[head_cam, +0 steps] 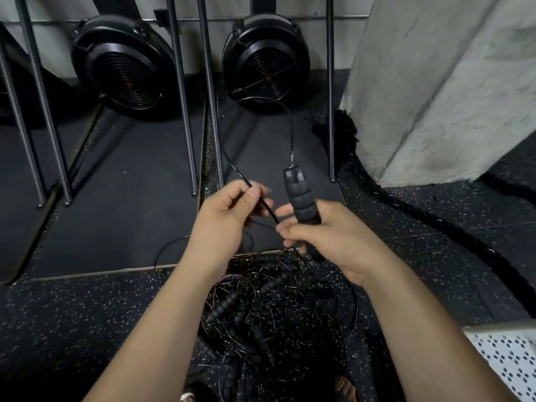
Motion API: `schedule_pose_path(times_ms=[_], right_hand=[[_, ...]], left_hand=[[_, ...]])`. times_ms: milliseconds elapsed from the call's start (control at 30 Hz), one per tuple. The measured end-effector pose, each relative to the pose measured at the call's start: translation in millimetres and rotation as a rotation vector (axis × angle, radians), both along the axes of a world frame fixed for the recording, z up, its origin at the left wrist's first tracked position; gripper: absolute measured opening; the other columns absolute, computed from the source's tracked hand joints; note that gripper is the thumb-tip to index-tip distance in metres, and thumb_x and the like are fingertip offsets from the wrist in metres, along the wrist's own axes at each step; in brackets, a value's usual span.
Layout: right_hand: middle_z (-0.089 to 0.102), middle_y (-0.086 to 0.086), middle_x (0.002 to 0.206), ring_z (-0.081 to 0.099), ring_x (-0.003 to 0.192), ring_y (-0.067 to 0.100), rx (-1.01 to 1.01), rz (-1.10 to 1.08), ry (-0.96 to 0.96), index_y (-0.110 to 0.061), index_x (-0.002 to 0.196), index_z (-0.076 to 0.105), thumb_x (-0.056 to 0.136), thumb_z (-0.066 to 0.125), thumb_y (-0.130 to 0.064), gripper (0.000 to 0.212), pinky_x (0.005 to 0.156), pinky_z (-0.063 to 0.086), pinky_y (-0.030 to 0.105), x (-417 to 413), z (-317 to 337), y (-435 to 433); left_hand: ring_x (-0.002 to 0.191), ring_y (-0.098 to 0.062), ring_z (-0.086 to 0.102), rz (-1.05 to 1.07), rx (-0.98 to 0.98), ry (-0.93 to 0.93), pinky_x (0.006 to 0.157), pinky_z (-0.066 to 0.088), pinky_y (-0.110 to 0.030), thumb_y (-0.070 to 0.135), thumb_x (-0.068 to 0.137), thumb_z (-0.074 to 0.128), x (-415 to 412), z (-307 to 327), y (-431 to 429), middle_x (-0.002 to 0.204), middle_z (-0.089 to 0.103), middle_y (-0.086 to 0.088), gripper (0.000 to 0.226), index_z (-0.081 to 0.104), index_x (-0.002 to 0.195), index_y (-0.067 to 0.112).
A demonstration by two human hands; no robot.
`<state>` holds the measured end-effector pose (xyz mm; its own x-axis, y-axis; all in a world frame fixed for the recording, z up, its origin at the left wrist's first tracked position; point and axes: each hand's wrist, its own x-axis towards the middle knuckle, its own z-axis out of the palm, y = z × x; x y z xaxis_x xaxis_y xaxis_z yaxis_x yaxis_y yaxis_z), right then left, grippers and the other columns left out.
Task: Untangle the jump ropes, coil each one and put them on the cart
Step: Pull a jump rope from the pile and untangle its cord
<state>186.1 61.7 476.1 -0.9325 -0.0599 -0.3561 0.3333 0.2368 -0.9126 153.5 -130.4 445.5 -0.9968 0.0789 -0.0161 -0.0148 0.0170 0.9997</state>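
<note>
While a heap of jump ropes [261,309] lay tangled on the floor [87,314] beneath a person's forearms, one rope was held up above it. The floor was dark rubber flecked with pale specks, and smooth black mats [130,184] with lighter edges lay further back. Two round black fans [124,68] [265,63], each with a spiral wire grille, leaned against a pale wall [345,33]. Thin metal rods [182,97] slanted down onto the mats. A rough grey concrete pillar [449,82] rose at the right, and a thick braided black rope [435,224] curved along the floor past its base. A white perforated surface [510,361] showed at the lower right corner.

The right grip [327,236] was wrapped round a ribbed black foam handle [300,198], which stood nearly upright. From the handle's top a thin dark cable [291,132] ran up toward the right fan, looped, and came back down to the left grip [223,221], which pinched it between thumb and fingers. In the heap, more ribbed foam handles lay among loops of thin glinting cable.
</note>
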Motion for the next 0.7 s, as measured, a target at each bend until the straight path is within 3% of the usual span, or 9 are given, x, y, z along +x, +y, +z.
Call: schedule_pose_path(times_ms=[100,167,233,367,433,533,600,700], right_hand=[[0.08,-0.004,0.085,0.076,0.08,0.015,0.222,0.041,0.067,-0.025,0.101,0.078,0.088,0.085,-0.023,0.015,0.078,0.059,0.038,-0.1,-7.1,-8.1],[0.074,-0.009,0.074,0.068,0.069,0.007,0.397,0.081,0.102,-0.023,0.091,0.075,0.087,0.086,-0.034,0.016,0.072,0.055,0.033,0.6,-7.6,-11.6],[0.071,-0.01,0.068,0.06,0.059,0.002,0.445,0.086,0.118,-0.019,0.084,0.072,0.087,0.085,-0.038,0.023,0.066,0.05,0.03,1.5,-4.1,-14.2],[0.077,-0.002,0.073,0.067,0.066,0.009,0.165,0.004,0.097,-0.016,0.084,0.075,0.089,0.085,-0.028,0.016,0.075,0.057,0.04,1.6,4.8,-12.7],[0.074,0.001,0.071,0.064,0.066,0.013,-0.018,-0.064,0.102,-0.017,0.082,0.076,0.089,0.085,-0.021,0.013,0.07,0.053,0.037,0.6,10.2,-8.0],[0.067,0.004,0.069,0.057,0.062,0.014,-0.247,-0.152,0.14,-0.017,0.077,0.075,0.092,0.081,-0.015,0.016,0.062,0.046,0.027,-1.9,17.8,0.8],[0.062,0.006,0.067,0.053,0.059,0.016,-0.394,-0.218,0.167,-0.006,0.087,0.07,0.093,0.077,-0.009,0.011,0.058,0.044,0.026,-4.1,21.9,5.6],[0.056,0.006,0.067,0.049,0.059,0.016,-0.554,-0.294,0.198,-0.001,0.09,0.066,0.096,0.073,-0.007,0.01,0.056,0.041,0.026,-6.2,25.9,11.4]], left_hand=[[0.091,-0.022,0.065,0.021,0.163,-0.06,0.087,0.045,-0.044,0.018,0.111,0.056,-4.0,0.9,-5.8,0.1,0.077,-0.008,0.021,0.074,0.112,0.008],[0.088,-0.019,0.064,0.033,0.241,-0.098,0.08,0.046,-0.036,0.019,0.11,0.056,-5.6,0.7,-7.7,0.098,0.075,-0.006,0.022,0.075,0.113,0.008],[0.085,-0.015,0.065,0.063,0.284,-0.12,0.072,0.045,-0.028,0.02,0.11,0.057,-5.8,2.5,-7.9,0.097,0.075,-0.005,0.021,0.074,0.113,0.008],[0.093,-0.017,0.072,0.122,0.292,-0.178,0.079,0.046,-0.034,0.036,0.108,0.06,-4.9,5.5,-7.6,0.112,0.077,-0.008,0.034,0.071,0.116,0.005],[0.102,-0.021,0.074,0.066,0.256,-0.254,0.088,0.047,-0.039,0.04,0.111,0.052,-2.6,7.8,-5.5,0.119,0.078,-0.008,0.038,0.073,0.119,0.01],[0.118,-0.02,0.072,-0.159,0.113,-0.288,0.103,0.045,-0.044,0.015,0.108,0.043,2.6,7.0,2.2,0.121,0.079,-0.003,0.035,0.075,0.122,0.014],[0.123,-0.014,0.069,-0.353,-0.033,-0.246,0.111,0.045,-0.041,0.0,0.102,0.046,8.2,2.7,8.3,0.124,0.078,0.003,0.039,0.075,0.122,0.017],[0.125,-0.017,0.068,-0.519,-0.132,-0.194,0.115,0.047,-0.034,-0.002,0.102,0.059,17.3,-4.3,15.7,0.123,0.078,0.002,0.032,0.075,0.123,0.016]])
